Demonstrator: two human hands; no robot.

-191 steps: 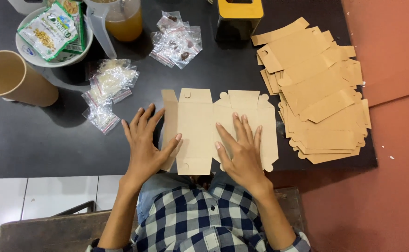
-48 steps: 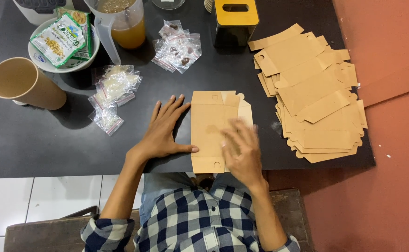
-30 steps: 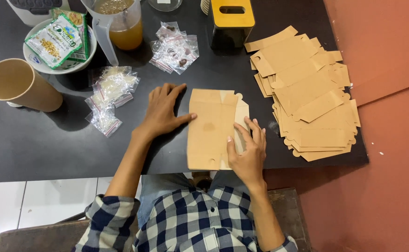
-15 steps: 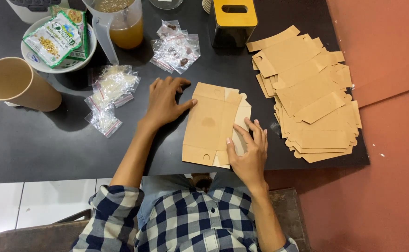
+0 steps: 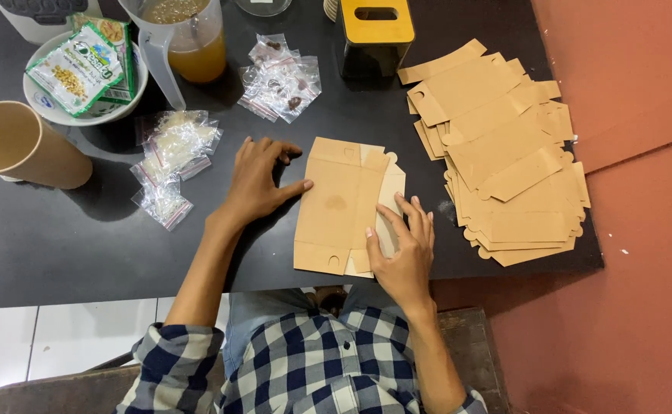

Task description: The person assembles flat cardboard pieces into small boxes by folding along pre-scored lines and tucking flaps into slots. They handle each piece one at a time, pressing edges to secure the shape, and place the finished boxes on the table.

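While the folded brown carton blank (image 5: 341, 204) lies between both hands with its long axis running away from the person, the left hand (image 5: 257, 180) rests open-fingered at its left edge and the right hand (image 5: 402, 245) presses flat on its right flap.

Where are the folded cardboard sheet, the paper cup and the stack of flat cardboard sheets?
folded cardboard sheet (image 5: 336, 203), head view, middle of its top panel.
paper cup (image 5: 26, 149), head view, on its side wall.
stack of flat cardboard sheets (image 5: 504, 153), head view, middle of the pile.
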